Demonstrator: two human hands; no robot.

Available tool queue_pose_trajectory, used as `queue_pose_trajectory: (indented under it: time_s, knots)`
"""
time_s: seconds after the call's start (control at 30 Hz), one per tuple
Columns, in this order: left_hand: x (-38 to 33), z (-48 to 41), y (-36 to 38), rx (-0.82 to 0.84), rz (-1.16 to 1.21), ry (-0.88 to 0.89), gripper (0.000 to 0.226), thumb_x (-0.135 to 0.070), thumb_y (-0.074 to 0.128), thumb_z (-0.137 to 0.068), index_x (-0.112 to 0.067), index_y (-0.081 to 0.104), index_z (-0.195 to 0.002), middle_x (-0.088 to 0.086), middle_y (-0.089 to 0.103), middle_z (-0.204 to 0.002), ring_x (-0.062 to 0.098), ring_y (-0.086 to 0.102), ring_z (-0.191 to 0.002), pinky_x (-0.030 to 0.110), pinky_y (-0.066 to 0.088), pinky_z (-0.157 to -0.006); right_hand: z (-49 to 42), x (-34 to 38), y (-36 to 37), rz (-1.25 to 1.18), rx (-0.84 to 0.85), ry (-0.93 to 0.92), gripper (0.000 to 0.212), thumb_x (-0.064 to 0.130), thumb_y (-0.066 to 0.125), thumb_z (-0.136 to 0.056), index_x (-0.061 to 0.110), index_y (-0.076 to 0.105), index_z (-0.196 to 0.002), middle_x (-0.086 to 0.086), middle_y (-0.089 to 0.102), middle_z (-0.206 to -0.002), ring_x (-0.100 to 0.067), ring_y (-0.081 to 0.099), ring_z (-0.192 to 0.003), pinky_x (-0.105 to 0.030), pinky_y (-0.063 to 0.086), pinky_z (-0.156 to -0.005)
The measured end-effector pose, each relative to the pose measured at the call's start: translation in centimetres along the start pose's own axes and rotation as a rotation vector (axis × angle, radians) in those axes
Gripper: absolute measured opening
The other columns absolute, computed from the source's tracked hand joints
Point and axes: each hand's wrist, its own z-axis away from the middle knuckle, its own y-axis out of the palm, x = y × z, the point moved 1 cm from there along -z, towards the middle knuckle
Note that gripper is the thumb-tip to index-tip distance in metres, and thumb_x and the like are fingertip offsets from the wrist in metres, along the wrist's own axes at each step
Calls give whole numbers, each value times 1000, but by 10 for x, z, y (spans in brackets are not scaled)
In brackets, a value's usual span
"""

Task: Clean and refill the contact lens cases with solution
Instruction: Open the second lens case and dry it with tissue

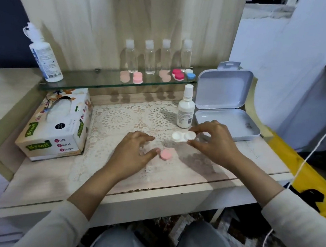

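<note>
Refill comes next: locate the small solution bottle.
Head view, right of centre: small solution bottle stands upright beyond the right hand, left of the open white box.

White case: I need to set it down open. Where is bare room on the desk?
Free for the white case: the mat between tissue box and bottle; the desk strip before the tin. Crowded: the glass shelf, and round the pink cap by the left hand.

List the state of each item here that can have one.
white lens case, looks uncapped, pinched by right hand
pink cap, off, lying beside left hand
white box, lid open
small solution bottle, upright, capped
four clear bottles, upright, capped
tissue box, opened, tissue showing
</note>
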Motion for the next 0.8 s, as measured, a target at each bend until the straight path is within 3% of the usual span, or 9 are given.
queue_pose_trajectory:
  time_s: [0.2,0.33,0.4,0.5,0.67,0.8]
  knots:
    - [-34,-35,33,136,-129,84,56,-46,43,-93,-17,36,-141,-1,31,-149,16,23,-136,26,18,-110,-12,-45,-41,126,-169,16,23,13,72,-76,7,70,-98,-5,69,-94,-22,54,-89,-18,25,-68]
    - [-41,-43,46,184,-242,114,65,-51,39,-92,-16,26,-145,-1,20,-154,14,15,-140,26,10,-113,-22,-70,-54,279,-250,-66,19,8,75,-71,4,69,-89,-10,69,-86,-34,56,-81,-27,33,-72]
    - [-40,-44,51,207,-279,106,68,-55,40,-91,-17,24,-146,-2,17,-155,14,13,-141,27,9,-114,-25,-79,-54,363,-296,-169,20,3,79,-62,5,69,-80,-9,68,-76,-34,56,-68,-32,40,-69]
    - [-38,-42,54,195,-282,106,69,-57,40,-90,-18,25,-145,-4,18,-154,13,14,-141,27,9,-114,-28,-88,-51,467,-324,-273,27,-2,81,-54,7,68,-76,-5,68,-74,-32,54,-64,-34,44,-69]
    - [-37,-42,54,182,-280,116,69,-57,40,-89,-20,26,-145,-5,18,-154,12,14,-141,27,9,-113,-30,-92,-46,527,-344,-411,31,-9,78,-53,5,69,-79,-6,68,-76,-31,53,-65,-30,33,-76]
    - [-35,-42,55,187,-275,113,71,-62,37,-89,-20,26,-145,-6,18,-154,11,14,-141,27,9,-113,-31,-94,-41,547,-350,-504,31,-12,74,-55,4,69,-80,-7,68,-77,-31,54,-65,-35,35,-84]
